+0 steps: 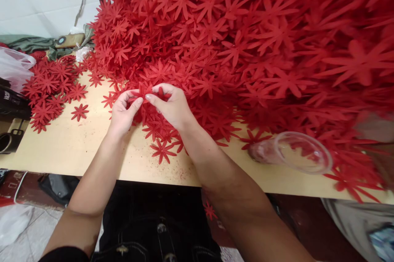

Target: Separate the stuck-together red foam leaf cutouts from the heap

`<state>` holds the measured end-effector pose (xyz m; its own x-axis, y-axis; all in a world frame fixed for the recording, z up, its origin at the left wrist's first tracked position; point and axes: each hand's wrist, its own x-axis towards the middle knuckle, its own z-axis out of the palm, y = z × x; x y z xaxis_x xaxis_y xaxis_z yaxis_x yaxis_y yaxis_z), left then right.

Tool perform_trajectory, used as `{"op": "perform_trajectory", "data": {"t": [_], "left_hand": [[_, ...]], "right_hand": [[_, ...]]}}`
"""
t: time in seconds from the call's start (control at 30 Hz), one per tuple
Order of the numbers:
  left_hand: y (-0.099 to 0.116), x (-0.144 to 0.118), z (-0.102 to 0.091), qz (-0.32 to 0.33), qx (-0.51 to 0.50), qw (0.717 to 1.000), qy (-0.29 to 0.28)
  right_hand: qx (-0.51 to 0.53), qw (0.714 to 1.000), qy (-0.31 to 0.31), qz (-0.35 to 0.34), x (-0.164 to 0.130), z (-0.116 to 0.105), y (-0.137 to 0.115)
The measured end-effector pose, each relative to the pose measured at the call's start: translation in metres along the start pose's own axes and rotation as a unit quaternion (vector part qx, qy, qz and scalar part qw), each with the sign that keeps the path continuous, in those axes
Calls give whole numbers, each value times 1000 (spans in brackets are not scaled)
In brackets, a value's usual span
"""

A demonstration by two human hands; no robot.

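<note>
Between my two hands is a red flower-shaped cutout (144, 90) with narrow petals, pinched near its middle. My left hand (124, 110) grips its left side with thumb and fingers. From the right, my right hand (172, 104) pinches the same cutout, the two thumb tips almost touching. Just beyond and under the hands rises a large heap of similar red cutouts (209, 40). One loose cutout (163, 150) lies on the table below my right hand. The fingertips behind the cutout are partly hidden.
A smaller pile of red cutouts (51, 85) lies at the left of the wooden table (70, 147), beside a plastic bag (15, 67) and a black device (12, 99). A clear plastic cup (303, 153) lies tipped near the front right edge. A phone (70, 40) rests on green cloth.
</note>
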<state>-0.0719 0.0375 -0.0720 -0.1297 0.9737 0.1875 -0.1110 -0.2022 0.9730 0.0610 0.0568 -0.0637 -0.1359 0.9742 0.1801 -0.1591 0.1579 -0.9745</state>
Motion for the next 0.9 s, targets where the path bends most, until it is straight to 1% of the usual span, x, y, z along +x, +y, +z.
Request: {"op": "perform_trajectory", "data": {"t": [0.07,0.1,0.3,0.37,0.47,0.53,0.6,0.77,0.9], "left_hand": [[-1,0,-1,-6,10,1000,-19],[-1,1,-1,-5,15,1000,-17],[-7,5,-5,-1,12,999,40],[-8,6,-7,16,17,998,60],[-7,10,-13,51,39,992,112],[-5,11,-18,70,54,986,144],[-3,13,-23,82,73,981,159],[-4,16,-33,84,130,972,177],[-6,19,-39,92,140,969,182]], "right_hand": [[-9,999,37,-7,2,-3,0],[-10,999,49,-7,3,-3,0],[26,996,87,-16,4,-3,3],[54,994,100,-6,6,-5,4],[87,990,110,17,9,-11,5],[95,989,113,23,10,-12,4],[92,990,107,24,9,-10,2],[64,994,82,40,2,-2,-3],[45,995,80,24,1,-1,-4]]}}
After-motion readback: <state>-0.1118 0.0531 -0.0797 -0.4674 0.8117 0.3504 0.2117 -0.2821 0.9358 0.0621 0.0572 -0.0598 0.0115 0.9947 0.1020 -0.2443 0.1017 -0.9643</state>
